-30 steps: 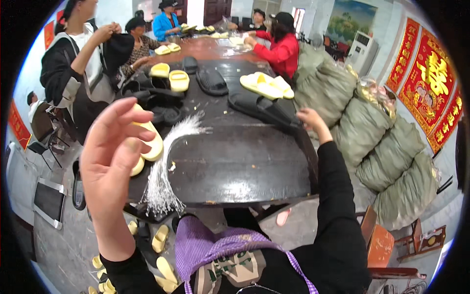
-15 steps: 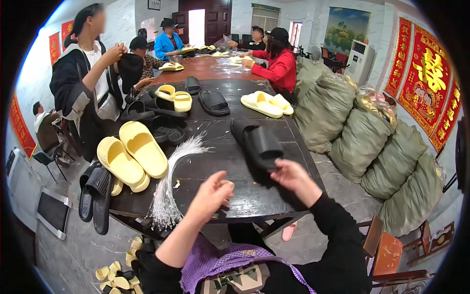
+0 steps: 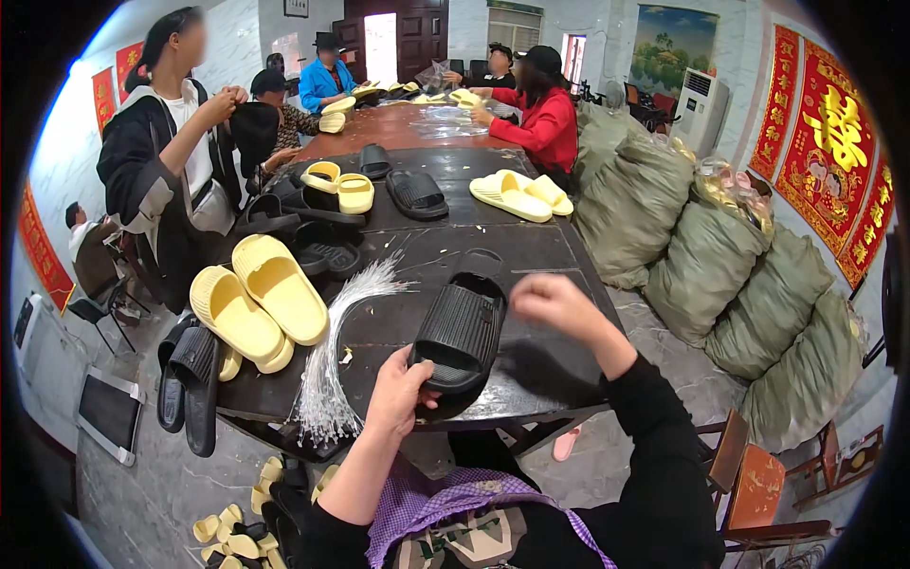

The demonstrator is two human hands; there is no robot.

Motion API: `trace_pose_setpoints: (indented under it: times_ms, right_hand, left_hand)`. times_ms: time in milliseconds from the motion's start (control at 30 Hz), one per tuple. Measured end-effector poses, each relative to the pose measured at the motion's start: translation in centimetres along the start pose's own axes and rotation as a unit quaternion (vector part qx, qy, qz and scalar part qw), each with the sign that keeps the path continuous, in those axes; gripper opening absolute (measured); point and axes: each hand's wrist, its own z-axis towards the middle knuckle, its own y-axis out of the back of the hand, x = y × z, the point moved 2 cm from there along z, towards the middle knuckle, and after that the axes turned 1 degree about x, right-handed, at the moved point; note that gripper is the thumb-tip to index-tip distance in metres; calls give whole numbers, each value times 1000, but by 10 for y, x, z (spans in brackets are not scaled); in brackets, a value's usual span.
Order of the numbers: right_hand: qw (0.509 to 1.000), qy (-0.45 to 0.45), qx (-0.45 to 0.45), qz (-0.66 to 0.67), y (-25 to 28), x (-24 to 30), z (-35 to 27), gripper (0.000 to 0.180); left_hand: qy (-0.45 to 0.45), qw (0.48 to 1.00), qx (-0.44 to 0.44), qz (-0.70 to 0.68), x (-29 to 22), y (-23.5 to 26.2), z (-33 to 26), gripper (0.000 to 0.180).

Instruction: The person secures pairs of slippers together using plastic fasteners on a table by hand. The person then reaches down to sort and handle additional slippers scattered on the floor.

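My left hand (image 3: 396,391) is closed on the near end of a black slide sandal (image 3: 462,325), its thumb pressed on the footbed inside the opening. The sandal has a ribbed strap and is held over the dark table (image 3: 559,346) near its front edge. To its right, my right hand (image 3: 557,305) is raised, blurred by motion and apart from the sandal. A bundle of thin white plastic strands (image 3: 322,365) lies left of my left hand. Beside the bundle, a pair of yellow slides (image 3: 278,289) rests at the table's left edge.
Black slides (image 3: 196,375) overhang the left edge; more black slides (image 3: 324,248) lie farther back. A yellow pair (image 3: 519,196) lies at the far right. Full green sacks (image 3: 706,270) line the right side, near a wooden chair (image 3: 755,488). Several people work around the reddish far table (image 3: 398,133).
The black slide has come nearer and left, from my right hand to my left. My left hand has closed on it. My right hand has let go and risen.
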Motion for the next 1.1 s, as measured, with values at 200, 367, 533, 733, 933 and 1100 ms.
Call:
trace_pose_setpoints:
  times_ms: [200, 367, 533, 733, 933, 1100]
  right_hand:
    - [982, 27, -152, -111, 19, -86, 82, 50]
    - [988, 4, -101, -117, 6, -85, 110, 58]
    - [981, 5, -97, -170, 12, -75, 114, 57]
    - [988, -109, -84, -66, 14, -71, 107, 41]
    - [987, -144, -74, -17, 26, -88, 96, 22]
    - [991, -79, -109, 22, 37, -62, 71, 13]
  left_hand:
    - [8, 998, -8, -56, 9, 3, -12, 28]
    - [4, 996, -31, -88, 13, 11, -20, 30]
    - [-28, 992, -68, -106, 15, 8, -29, 30]
    - [-30, 989, -43, -140, 15, 1, -38, 26]
    - [-94, 981, -107, -135, 3, 11, -43, 23]
    - [-110, 977, -174, -61, -13, 45, -43, 22]
